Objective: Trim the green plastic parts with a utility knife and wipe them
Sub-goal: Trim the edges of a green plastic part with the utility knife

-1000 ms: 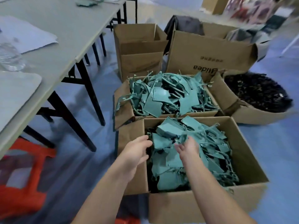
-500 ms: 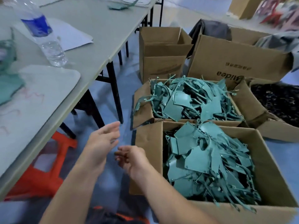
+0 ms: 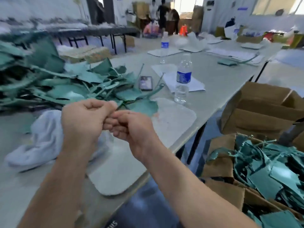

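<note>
A heap of green plastic parts (image 3: pixel 65 86) lies on the grey table (image 3: pixel 213 76), left of centre. More green parts (image 3: pixel 271 175) fill a cardboard box (image 3: pixel 218 162) on the floor at the lower right. My left hand (image 3: pixel 83 119) and my right hand (image 3: pixel 131 127) meet above the table's near edge, fingers curled and touching each other. I see nothing held between them. Under my left hand lies a crumpled white cloth (image 3: pixel 42 140). No utility knife is in view.
A white mat (image 3: pixel 172 119) lies under my hands. Behind it stand a water bottle (image 3: pixel 183 79) on paper, a phone (image 3: pixel 146 83) and a second bottle (image 3: pixel 164 46). A cardboard box (image 3: pixel 263 109) stands to the right of the table. People (image 3: pixel 162 14) are at the far end of the room.
My view has swung from the floor boxes up to the table. Both hands left the box, rose over the table edge and came together with fingers curled.
</note>
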Action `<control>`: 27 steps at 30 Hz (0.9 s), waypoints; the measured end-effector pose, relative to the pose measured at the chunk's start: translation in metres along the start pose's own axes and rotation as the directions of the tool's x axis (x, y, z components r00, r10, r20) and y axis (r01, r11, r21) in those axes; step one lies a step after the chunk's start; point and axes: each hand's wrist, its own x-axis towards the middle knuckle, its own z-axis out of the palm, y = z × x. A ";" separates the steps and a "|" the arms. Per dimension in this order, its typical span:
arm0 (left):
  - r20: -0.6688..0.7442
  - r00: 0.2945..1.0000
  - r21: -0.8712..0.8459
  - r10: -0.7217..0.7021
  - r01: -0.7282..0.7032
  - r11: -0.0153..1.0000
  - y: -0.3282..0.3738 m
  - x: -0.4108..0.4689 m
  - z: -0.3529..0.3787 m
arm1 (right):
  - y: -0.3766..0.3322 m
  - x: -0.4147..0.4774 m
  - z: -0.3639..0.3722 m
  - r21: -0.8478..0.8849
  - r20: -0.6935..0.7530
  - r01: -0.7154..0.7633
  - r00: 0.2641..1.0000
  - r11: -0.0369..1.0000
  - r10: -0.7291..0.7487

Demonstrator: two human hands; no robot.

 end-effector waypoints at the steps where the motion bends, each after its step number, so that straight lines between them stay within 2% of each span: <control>1: -0.128 0.992 0.023 0.005 -0.002 1.000 -0.003 0.008 -0.024 | 0.005 0.008 0.021 -0.038 0.044 -0.019 0.999 0.999 0.021; 3: -0.362 0.932 0.093 0.026 0.009 0.996 -0.009 0.020 -0.071 | 0.015 0.023 0.065 -0.109 0.121 -0.044 0.991 0.993 0.057; 6: -0.553 0.830 0.215 0.077 0.053 0.975 -0.024 0.028 -0.140 | 0.034 0.045 0.121 -0.182 0.194 -0.045 0.978 0.982 0.081; 8: -0.618 0.778 0.303 0.112 0.104 0.947 -0.036 0.031 -0.182 | 0.047 0.061 0.149 -0.244 0.229 -0.005 0.972 0.970 0.062; 11: -0.714 0.687 0.338 0.133 0.172 0.925 -0.058 0.036 -0.238 | 0.062 0.085 0.186 -0.422 0.266 0.131 0.964 0.897 -0.016; 14: -0.735 0.669 0.357 0.112 0.241 0.902 -0.077 0.043 -0.274 | 0.071 0.109 0.220 -0.575 0.290 0.254 0.952 0.778 -0.097; 17: -0.759 0.642 0.318 0.109 0.220 0.922 -0.098 0.050 -0.291 | 0.081 0.133 0.254 -0.724 0.365 0.410 0.910 0.555 -0.197; 19: -0.779 0.604 0.325 0.172 0.153 0.933 -0.113 0.052 -0.295 | 0.087 0.146 0.270 -0.760 0.439 0.528 0.847 0.378 -0.301; 21: -0.801 0.570 0.314 0.186 0.134 0.940 -0.124 0.057 -0.299 | 0.087 0.157 0.286 -0.715 0.526 0.651 0.741 0.256 -0.416; 23: -0.820 0.553 0.290 0.150 0.174 0.941 -0.130 0.062 -0.304 | 0.088 0.169 0.300 -0.667 0.609 0.737 0.623 0.109 -0.491; 25: -0.835 0.540 0.263 0.109 0.217 0.940 -0.133 0.066 -0.307 | 0.091 0.188 0.317 -0.691 0.666 0.704 0.532 -0.164 -0.523; 27: -0.848 0.524 0.229 0.083 0.221 0.948 -0.137 0.069 -0.308 | 0.088 0.207 0.334 -0.735 0.678 0.526 0.543 -0.428 -0.496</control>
